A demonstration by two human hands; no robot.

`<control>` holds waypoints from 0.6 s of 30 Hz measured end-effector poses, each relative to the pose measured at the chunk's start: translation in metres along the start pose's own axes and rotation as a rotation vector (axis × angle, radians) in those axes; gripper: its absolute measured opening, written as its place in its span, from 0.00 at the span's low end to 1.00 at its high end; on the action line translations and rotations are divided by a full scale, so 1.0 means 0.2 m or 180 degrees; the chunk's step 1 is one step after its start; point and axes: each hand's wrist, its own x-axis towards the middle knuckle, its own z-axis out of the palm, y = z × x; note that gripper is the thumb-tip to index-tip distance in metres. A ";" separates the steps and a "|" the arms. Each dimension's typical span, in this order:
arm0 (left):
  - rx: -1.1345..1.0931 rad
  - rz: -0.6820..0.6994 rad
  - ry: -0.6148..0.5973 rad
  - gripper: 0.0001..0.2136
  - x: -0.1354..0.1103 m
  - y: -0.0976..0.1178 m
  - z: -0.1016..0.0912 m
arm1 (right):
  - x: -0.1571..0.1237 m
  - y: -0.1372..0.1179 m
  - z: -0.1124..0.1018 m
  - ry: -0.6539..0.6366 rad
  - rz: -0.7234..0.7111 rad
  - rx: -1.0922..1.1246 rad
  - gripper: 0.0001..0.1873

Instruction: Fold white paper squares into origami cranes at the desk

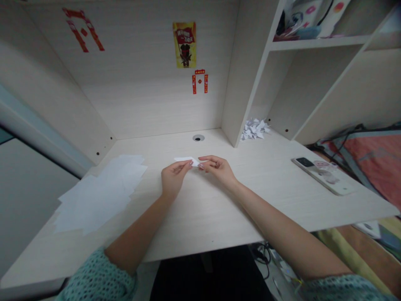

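Observation:
A small folded piece of white paper (194,161) is held just above the middle of the desk. My left hand (176,174) pinches it from the left between thumb and fingers, and a pointed end sticks out past those fingers. On the other side, my right hand (219,169) grips its right end with thumb and index finger. Part of the paper is hidden behind the fingertips. To the left of my left hand lies a spread stack of white paper sheets (100,194).
A pile of small folded white papers (255,128) sits in the cubby at the back right. A phone (326,175) lies on the right of the desk (194,225). Behind my hands is a round cable hole (198,138). Shelf panels rise at the back.

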 end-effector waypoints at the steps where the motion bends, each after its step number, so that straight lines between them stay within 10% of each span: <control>1: 0.0031 0.0029 -0.0001 0.12 0.00 0.00 0.00 | 0.00 0.00 0.01 -0.0010 0.0033 -0.0005 0.19; 18: -0.0142 -0.0055 -0.0012 0.12 -0.01 -0.01 0.01 | 0.00 0.03 0.02 0.0018 0.0061 -0.0008 0.17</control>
